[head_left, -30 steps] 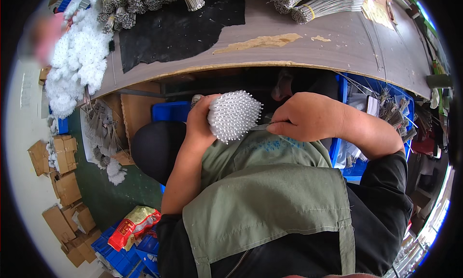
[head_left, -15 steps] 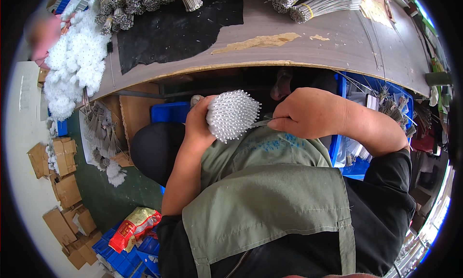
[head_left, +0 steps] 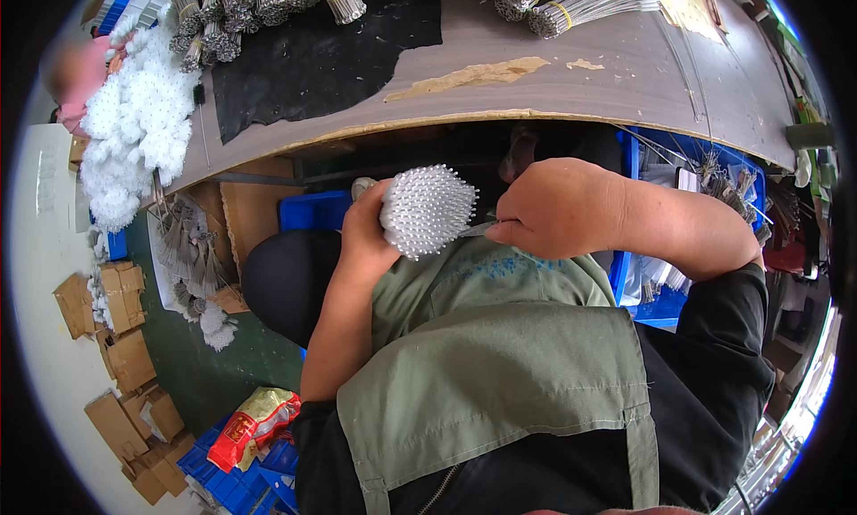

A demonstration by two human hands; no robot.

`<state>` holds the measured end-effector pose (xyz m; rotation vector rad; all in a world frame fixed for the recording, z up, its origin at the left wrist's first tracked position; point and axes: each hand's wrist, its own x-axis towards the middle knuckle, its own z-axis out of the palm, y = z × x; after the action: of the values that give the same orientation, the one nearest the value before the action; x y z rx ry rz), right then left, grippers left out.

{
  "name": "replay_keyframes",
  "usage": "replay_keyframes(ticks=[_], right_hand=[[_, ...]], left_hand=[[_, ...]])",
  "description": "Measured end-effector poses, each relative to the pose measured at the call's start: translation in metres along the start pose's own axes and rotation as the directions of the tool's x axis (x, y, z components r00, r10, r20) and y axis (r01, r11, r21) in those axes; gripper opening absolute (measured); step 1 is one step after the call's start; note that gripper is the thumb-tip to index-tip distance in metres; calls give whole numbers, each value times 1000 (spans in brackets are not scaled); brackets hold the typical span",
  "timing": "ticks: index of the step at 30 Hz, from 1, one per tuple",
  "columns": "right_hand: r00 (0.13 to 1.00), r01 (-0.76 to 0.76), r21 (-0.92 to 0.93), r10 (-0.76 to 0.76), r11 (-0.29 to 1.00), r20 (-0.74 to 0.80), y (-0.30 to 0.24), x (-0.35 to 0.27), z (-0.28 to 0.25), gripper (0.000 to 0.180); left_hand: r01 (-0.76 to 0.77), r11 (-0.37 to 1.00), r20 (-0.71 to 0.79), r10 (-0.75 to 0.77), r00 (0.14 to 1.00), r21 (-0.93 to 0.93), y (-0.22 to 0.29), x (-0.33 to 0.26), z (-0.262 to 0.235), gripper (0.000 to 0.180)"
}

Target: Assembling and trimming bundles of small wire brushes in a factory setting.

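Since the earlier frame the white studded bundle (head_left: 428, 210) has barely shifted. The left hand (head_left: 368, 238) is wrapped around it; at its 3 o'clock the right hand (head_left: 553, 207) pinches a thin piece against it. Likely mid-insertion; next calls for steady aim.

left hand (head_left: 370, 234) cupped, fingers curled; right hand (head_left: 553, 207) fisted, pinching, knuckles up

A worn grey tabletop (head_left: 536, 46) spans the far side; cardboard boxes (head_left: 120, 336) litter the green floor (head_left: 205, 372) at left.
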<state>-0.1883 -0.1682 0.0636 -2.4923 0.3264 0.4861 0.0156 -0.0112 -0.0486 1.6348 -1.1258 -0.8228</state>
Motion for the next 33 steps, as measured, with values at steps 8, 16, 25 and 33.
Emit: replay_keyframes(ticks=[8,16,25,33], right_hand=[[996,34,-127,-23,991,87,-7,1,-9,41],[989,117,457,-61,882,-134,21,-11,6,29],[982,-153,690,32,708,184,21,-6,1,40],[968,-161,605,4,780,252,26,2,5,37]], left_hand=[[-25,999,-14,26,1000,44,-2,-1,0,42],[194,912,12,-203,979,-361,-14,-3,1,39],[280,930,124,-256,959,-240,7,-4,-1,43],[64,993,245,-39,969,-94,4,-5,-5,51]])
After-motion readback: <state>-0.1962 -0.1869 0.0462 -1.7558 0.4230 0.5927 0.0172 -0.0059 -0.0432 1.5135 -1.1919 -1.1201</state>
